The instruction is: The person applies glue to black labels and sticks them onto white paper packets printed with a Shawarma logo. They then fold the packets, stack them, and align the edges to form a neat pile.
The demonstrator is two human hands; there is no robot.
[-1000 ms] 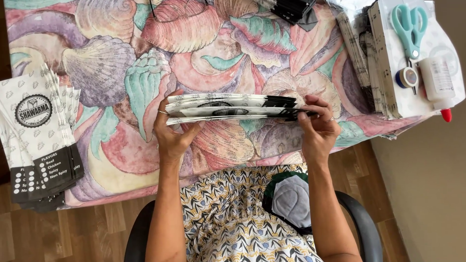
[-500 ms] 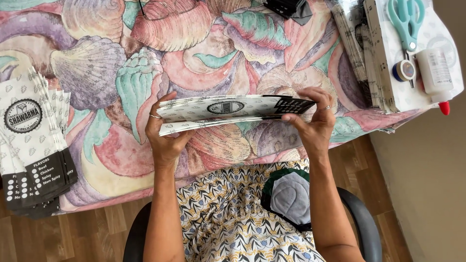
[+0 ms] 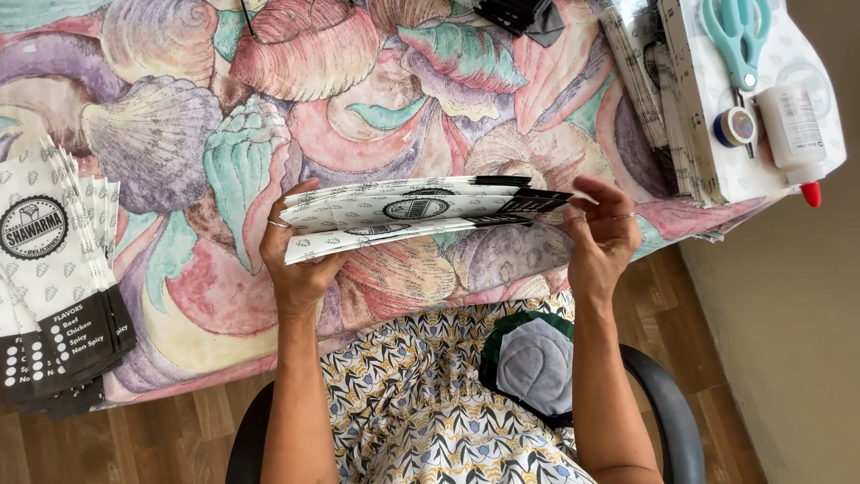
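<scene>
Both hands hold a flat bundle of white printed paper sleeves with black ends [image 3: 421, 215] just above the near edge of the table [image 3: 269, 134], which is draped in a cloth patterned with large pastel seashells. The left hand [image 3: 300, 260] is clamped on the bundle's left end, thumb on top and fingers underneath, a ring on one finger. The right hand [image 3: 602, 235] pinches the black right end, its fingers spread a little and fanning the sleeves apart. The bundle lies roughly level, tilted slightly down toward the left. At the table's left edge a fanned stack of the same white and black paper sleeves [image 3: 55, 287] overhangs the near edge. At the far right corner sit piles of flat white sheets [image 3: 699, 134], and on them lie teal-handled scissors [image 3: 736, 40], a small blue-rimmed roll of tape [image 3: 736, 127] and a white glue bottle with a red tip [image 3: 793, 134]. A grey and green cloth piece [image 3: 533, 363] rests on the person's patterned lap.
</scene>
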